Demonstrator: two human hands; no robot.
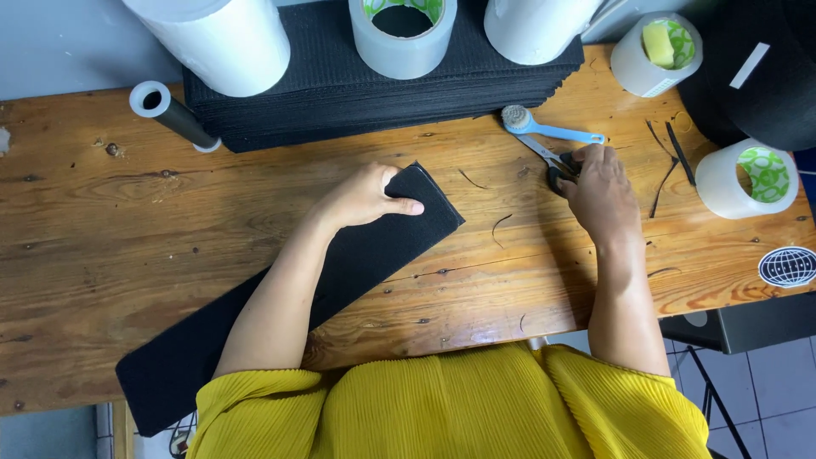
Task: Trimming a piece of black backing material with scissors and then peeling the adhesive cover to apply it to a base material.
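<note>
While left hand [365, 195] flattens black strip [374, 246], right hand [599, 191] grips scissors [548, 161].

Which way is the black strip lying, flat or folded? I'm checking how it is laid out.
Flat: the strip lies spread on the table, left hand pressing its far end. No fold shows, though the arm hides part.

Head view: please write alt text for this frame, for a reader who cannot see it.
Seen from above, a person's left hand presses on a long black fabric strip on a wooden table, while the right hand touches the black handles of scissors beside a blue brush. Tape rolls and stacked black sheets line the far edge.
</note>
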